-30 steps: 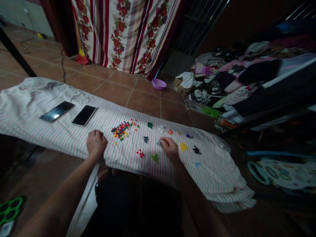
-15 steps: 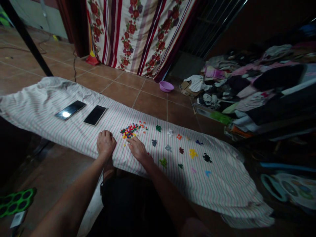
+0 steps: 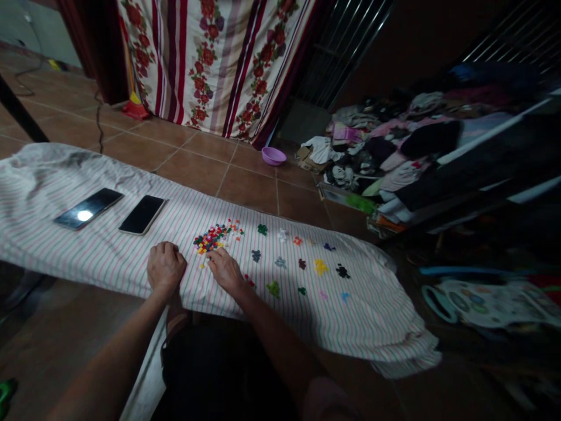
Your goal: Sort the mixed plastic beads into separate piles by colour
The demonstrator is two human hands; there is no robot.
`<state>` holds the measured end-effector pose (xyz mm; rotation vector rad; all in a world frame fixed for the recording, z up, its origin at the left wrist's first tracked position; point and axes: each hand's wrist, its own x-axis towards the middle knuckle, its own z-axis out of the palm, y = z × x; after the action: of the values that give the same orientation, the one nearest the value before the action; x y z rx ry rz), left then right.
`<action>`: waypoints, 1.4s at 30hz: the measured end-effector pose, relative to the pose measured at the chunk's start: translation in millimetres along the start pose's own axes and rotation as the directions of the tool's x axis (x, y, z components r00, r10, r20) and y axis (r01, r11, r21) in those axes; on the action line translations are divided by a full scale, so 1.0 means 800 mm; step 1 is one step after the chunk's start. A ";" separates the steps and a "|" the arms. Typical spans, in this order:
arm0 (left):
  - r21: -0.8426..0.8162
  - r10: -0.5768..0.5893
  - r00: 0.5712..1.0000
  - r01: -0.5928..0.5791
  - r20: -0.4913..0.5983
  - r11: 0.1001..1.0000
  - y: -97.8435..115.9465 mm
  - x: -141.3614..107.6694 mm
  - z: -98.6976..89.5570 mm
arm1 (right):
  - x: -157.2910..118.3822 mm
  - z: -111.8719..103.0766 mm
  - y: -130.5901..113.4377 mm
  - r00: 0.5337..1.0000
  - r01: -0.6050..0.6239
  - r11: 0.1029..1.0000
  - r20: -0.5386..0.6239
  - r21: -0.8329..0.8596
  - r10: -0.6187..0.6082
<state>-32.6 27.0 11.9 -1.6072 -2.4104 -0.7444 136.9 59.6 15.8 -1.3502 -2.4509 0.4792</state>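
A mixed pile of small coloured pieces (image 3: 213, 237) lies on the striped cloth (image 3: 184, 202). My right hand (image 3: 224, 270) is at the pile's near edge, fingertips pinched together; whatever they hold is too small to make out. My left hand (image 3: 165, 266) rests on the cloth left of the pile, its fingers curled in, contents hidden. Right of the pile lie several small single-colour groups, among them yellow pieces (image 3: 321, 266), black pieces (image 3: 343, 271), dark green pieces (image 3: 262, 229) and lime green pieces (image 3: 273, 288). Red pieces (image 3: 249, 280) are partly hidden by my right forearm.
Two phones, one with a bright reflection (image 3: 90, 209) and one dark (image 3: 142, 214), lie on the cloth at the left. Beyond it, a purple bowl (image 3: 274, 156) stands on the tiled floor near a floral curtain (image 3: 205, 64). Heaped clothes (image 3: 372, 146) are at the right.
The whole view has shifted, so the cloth and both hands appear further left. My right hand stays at the pile's edge with fingers pinched, and my left hand still rests on the cloth.
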 end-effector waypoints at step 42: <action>0.022 0.005 0.999 -0.004 -0.032 1.000 -0.002 -0.002 0.008 | -0.016 -0.038 0.113 0.896 -0.106 0.954 -0.388 0.281 0.214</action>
<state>-32.6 28.1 5.5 -1.5803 -2.3838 -0.7349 224.0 98.7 3.2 -1.3863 -1.8748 0.4680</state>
